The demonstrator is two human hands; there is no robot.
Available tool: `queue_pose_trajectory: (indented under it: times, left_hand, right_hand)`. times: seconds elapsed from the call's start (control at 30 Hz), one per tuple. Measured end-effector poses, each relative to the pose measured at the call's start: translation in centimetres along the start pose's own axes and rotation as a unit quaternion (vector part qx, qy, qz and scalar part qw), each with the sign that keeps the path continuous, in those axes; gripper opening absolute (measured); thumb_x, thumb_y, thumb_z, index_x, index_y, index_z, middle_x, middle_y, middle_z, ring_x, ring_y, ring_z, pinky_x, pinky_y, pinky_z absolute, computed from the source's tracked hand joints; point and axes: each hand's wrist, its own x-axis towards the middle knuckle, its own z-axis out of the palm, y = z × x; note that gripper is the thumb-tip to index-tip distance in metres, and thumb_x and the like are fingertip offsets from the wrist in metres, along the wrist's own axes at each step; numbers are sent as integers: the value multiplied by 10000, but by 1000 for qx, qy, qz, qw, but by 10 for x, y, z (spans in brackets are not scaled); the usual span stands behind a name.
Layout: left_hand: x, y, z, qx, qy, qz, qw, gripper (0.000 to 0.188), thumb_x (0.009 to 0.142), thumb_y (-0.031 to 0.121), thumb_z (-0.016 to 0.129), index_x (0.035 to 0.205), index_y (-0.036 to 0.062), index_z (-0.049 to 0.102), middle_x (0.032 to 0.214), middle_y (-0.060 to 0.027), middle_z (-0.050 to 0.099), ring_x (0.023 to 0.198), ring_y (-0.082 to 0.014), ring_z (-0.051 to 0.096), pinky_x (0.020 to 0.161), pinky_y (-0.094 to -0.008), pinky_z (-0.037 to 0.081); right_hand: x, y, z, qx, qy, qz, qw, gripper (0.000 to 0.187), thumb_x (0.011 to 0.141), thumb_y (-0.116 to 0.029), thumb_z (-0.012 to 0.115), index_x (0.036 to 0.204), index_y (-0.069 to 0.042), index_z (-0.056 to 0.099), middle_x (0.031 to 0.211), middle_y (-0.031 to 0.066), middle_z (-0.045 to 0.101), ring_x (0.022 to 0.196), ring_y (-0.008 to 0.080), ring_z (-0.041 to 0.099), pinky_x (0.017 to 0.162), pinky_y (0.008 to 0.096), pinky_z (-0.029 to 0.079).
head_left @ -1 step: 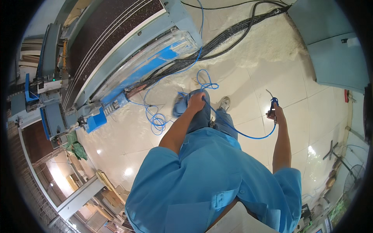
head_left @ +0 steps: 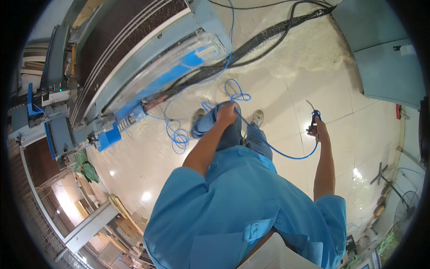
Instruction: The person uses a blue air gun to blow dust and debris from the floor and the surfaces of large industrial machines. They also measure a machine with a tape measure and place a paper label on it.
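My right hand, out to the right, is wrapped round a blue air blow gun with a thin bent metal nozzle pointing away from me. From the gun's lower end a blue air hose curves across to my left hand. That hand is closed around the hose in front of my legs. Past it, the hose makes a loose loop and more coils lie on the floor to the left. My left fingers are partly hidden by the back of the hand.
A large grey-blue machine with a dark striped bed fills the upper left. Thick black cables run along the dusty floor to a grey-green cabinet at the far right. A fan stands at the right rim.
My left leg has shifted slightly, and its shoe now shows on the left. Both hands keep their grip on the hose and blow gun, nearly in place.
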Motion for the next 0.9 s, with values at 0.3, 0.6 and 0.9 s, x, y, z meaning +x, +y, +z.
queue_pose_trajectory:
  times: [0.3, 0.6, 0.9]
  left_hand:
    - [26, -2, -17, 152, 0, -9, 988, 260, 881, 391, 666, 1064, 210, 630, 1038, -107, 662, 1044, -325, 637, 854, -492, 509]
    - [-162, -197, -104, 233, -99, -319, 913, 374, 930, 496, 566, 1170, 219, 639, 1175, -127, 667, 1125, -352, 619, 939, -523, 479]
    - [-288, -247, -62, 10, 5, -628, 778, 349, 965, 504, 516, 1231, 298, 607, 1200, -86, 689, 1159, -346, 628, 928, -534, 493]
  right_hand:
    - [-33, 3, -66, 275, 60, -13, 959, 399, 1012, -453, 528, 894, -72, 557, 647, 101, 590, 568, 218, 613, 526, 315, 515]
    - [19, -164, 52, 284, 4, -170, 944, 359, 984, -469, 584, 941, -114, 556, 698, 26, 568, 607, 149, 564, 545, 275, 468]
    - [7, -275, 402, -163, -391, -139, 895, 438, 960, -546, 579, 902, -112, 566, 619, -4, 546, 485, 124, 535, 454, 272, 417]
